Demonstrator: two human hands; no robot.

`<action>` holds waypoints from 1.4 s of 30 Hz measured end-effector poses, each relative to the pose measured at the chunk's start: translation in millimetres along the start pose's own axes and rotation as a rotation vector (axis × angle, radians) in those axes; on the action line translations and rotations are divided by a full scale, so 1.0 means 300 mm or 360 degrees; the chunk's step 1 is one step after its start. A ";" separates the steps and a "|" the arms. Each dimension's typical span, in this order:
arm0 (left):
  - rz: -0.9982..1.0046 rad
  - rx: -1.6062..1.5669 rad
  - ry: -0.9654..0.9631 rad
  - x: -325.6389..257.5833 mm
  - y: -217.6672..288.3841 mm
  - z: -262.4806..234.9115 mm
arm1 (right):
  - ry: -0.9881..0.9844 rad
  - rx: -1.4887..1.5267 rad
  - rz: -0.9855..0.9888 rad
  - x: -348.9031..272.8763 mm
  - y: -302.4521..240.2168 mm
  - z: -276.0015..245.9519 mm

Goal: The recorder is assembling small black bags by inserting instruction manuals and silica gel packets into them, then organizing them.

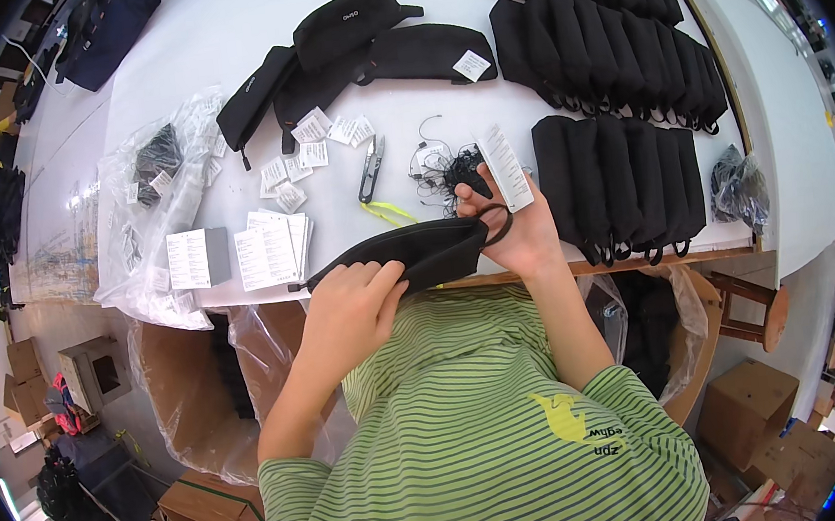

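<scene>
A black zip pouch lies across the near edge of the table, its opening toward me. My left hand grips its near side with curled fingers. At the pouch's right end, a black loop strap lies against my right hand, which is turned palm up. Between the fingers of that hand stands a white printed tag. Just beyond, a tangle of black strings rests on the table, partly hidden by the fingers. Thread snips with a yellow ribbon lie left of the strings.
Rows of black pouches fill the table's right side. More pouches lie at the back. Small white labels, a stack of printed cards and clear plastic bags are on the left. Plastic-lined cartons stand below the edge.
</scene>
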State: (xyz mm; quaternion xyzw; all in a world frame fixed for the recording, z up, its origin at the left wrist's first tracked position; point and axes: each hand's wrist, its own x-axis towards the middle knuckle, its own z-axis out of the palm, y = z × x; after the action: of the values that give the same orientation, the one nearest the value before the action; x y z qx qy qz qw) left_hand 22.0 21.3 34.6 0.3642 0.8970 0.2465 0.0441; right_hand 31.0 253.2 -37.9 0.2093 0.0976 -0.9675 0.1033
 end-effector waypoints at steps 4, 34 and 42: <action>0.0027 -0.0016 0.0000 0.016 -0.008 0.003 | 0.0221 -0.0240 -0.0113 0.024 -0.026 -0.017; 0.0237 -0.0036 0.0175 0.047 -0.083 0.131 | -0.0279 -0.2943 -0.1419 -0.068 0.032 0.136; 0.0269 -0.0261 0.0420 0.060 -0.107 0.192 | -0.0472 -0.3763 -0.1431 -0.006 0.046 0.078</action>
State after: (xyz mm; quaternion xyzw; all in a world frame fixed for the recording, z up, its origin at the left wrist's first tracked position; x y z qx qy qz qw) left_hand 3.5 37.6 -29.3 0.3980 0.8381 0.3673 -0.0653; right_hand 26.8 234.9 -18.2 -0.1711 0.9464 -0.2550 -0.0997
